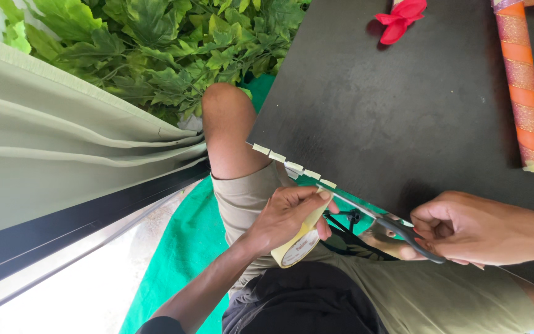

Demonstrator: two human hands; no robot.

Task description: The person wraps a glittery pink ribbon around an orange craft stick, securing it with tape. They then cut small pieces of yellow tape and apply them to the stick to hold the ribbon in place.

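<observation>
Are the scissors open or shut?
Open: the scissors in the right hand show blades apart, near tape pulled from the roll in the left hand.

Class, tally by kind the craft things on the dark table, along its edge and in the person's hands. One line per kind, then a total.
Tape pieces on the table edge: 5
Masking tape roll: 1
Scissors: 1
Orange glitter tube: 1
Red fabric flower: 1
Total: 9
</observation>
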